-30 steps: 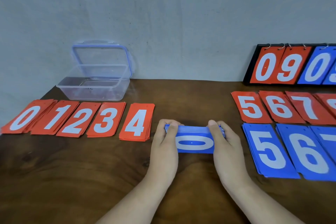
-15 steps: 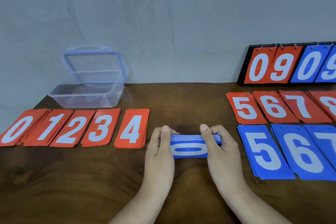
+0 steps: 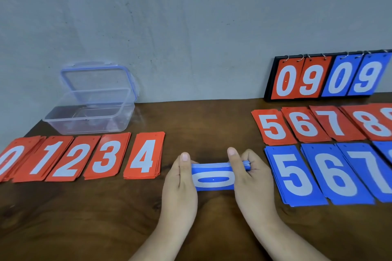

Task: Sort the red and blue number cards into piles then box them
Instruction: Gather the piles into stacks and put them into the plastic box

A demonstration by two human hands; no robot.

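**Blue stack: grab it by the ends**

The blue stack [image 3: 213, 179] is just right of the red 4 pile [image 3: 144, 155], face tipped toward the camera. The cards look thin, stiff, slick and light, so I reckon they'd fan out easily. The short ends are the safest hold. Left hand [image 3: 180, 188] and right hand [image 3: 252, 186] each clamp one end, fingers wrapped round. The box [image 3: 89, 121] sits open behind-left of the 4 pile.

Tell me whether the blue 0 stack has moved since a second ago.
No. Judged against the red 4 pile, the blue 0 stack keeps the same gap and level.
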